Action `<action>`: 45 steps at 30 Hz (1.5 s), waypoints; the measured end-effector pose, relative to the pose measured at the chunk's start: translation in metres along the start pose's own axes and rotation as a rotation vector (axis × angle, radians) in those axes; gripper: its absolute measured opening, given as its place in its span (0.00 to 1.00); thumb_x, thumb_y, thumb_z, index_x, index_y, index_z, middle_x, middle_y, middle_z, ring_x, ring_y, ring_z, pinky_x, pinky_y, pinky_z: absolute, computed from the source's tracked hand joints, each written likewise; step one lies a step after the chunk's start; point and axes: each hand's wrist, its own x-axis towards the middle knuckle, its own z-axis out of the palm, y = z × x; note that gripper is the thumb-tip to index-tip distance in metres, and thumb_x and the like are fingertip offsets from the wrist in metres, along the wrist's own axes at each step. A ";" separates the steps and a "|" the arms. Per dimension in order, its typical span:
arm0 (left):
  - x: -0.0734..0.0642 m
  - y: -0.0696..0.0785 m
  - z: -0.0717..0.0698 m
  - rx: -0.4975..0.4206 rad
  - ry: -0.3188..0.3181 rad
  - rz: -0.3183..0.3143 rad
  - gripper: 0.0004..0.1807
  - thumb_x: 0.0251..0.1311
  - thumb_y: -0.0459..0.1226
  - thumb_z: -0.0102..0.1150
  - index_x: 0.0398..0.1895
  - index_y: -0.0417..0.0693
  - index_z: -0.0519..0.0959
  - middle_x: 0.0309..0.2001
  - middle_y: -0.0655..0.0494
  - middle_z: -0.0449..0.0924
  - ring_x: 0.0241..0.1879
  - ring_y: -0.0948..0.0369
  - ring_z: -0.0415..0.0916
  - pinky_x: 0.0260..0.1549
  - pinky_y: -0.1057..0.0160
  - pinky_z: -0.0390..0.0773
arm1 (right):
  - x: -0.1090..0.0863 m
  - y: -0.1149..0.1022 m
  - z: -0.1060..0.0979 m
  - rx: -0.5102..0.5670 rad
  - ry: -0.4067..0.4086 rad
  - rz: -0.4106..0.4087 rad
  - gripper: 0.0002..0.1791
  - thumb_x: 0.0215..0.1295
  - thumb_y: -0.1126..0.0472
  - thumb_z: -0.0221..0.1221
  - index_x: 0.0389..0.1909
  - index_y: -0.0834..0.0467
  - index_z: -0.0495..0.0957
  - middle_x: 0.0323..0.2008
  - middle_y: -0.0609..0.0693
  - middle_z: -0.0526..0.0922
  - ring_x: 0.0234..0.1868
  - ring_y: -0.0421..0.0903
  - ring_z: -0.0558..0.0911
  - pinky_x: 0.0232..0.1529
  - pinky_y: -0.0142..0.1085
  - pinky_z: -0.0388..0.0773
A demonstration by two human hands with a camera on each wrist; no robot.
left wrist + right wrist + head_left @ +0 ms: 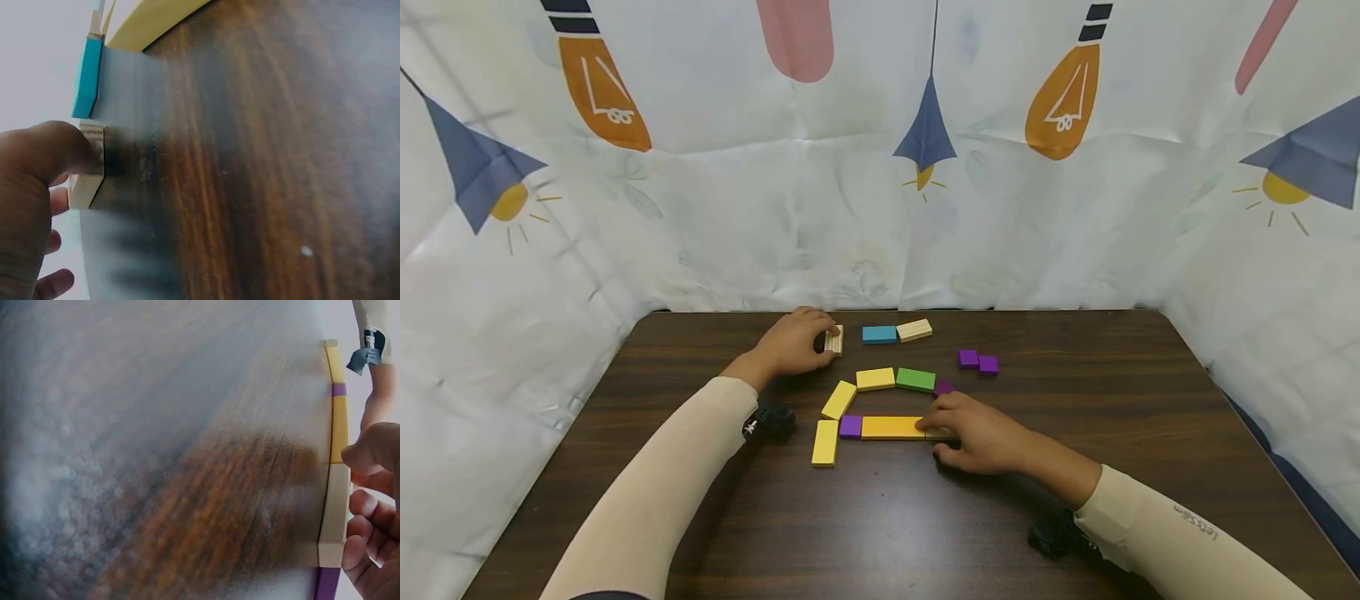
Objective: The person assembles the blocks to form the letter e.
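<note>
At the far side of the table my left hand (797,340) pinches a plain wooden block (89,181) between thumb and fingers. A blue block (879,335) and another plain wooden block (914,331) lie to its right. My right hand (981,433) rests over the right end of a straight row, its bent fingers touching the top edges. Under it are the end of a yellow-orange block (891,428) and a plain wooden block (335,509), mostly hidden in the head view. A purple block (851,427) forms the row's left part.
Two yellow blocks (824,442) (838,400), another yellow block (876,379) and a green block (916,380) curve around the row. A purple block (943,387) sits by the right fingers; two more purple blocks (968,359) lie farther right. A printed curtain (850,217) hangs behind the dark table (850,533).
</note>
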 end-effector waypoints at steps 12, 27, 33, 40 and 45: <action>-0.018 0.006 -0.003 0.002 0.075 -0.007 0.23 0.61 0.54 0.68 0.52 0.50 0.84 0.54 0.51 0.80 0.63 0.47 0.69 0.63 0.40 0.67 | 0.000 0.000 0.002 0.003 -0.007 0.006 0.18 0.68 0.60 0.65 0.58 0.54 0.82 0.51 0.45 0.79 0.52 0.42 0.76 0.54 0.41 0.78; -0.055 0.035 -0.016 -0.029 0.203 0.023 0.23 0.55 0.53 0.74 0.48 0.49 0.85 0.52 0.52 0.80 0.61 0.48 0.70 0.60 0.40 0.70 | -0.001 0.000 0.003 0.006 0.002 0.013 0.18 0.68 0.60 0.65 0.58 0.54 0.82 0.51 0.45 0.79 0.52 0.42 0.76 0.54 0.41 0.78; -0.070 0.046 -0.013 -0.041 0.231 0.052 0.22 0.53 0.53 0.76 0.45 0.51 0.86 0.49 0.54 0.81 0.59 0.49 0.72 0.57 0.41 0.72 | -0.001 -0.001 0.003 0.008 0.002 0.015 0.18 0.68 0.60 0.65 0.58 0.53 0.83 0.51 0.44 0.79 0.51 0.42 0.76 0.53 0.41 0.78; -0.084 0.062 -0.009 -0.045 0.252 0.083 0.21 0.52 0.52 0.77 0.43 0.52 0.85 0.47 0.56 0.80 0.55 0.51 0.74 0.54 0.42 0.75 | -0.001 -0.001 0.002 0.008 -0.003 0.016 0.18 0.67 0.60 0.65 0.58 0.54 0.83 0.51 0.45 0.79 0.51 0.42 0.76 0.53 0.41 0.78; -0.091 0.071 -0.010 -0.042 0.265 0.088 0.20 0.51 0.52 0.77 0.42 0.53 0.85 0.46 0.57 0.80 0.54 0.52 0.74 0.53 0.43 0.75 | -0.001 0.000 0.002 0.005 0.003 0.011 0.18 0.67 0.60 0.65 0.58 0.54 0.83 0.51 0.45 0.79 0.51 0.42 0.76 0.54 0.41 0.78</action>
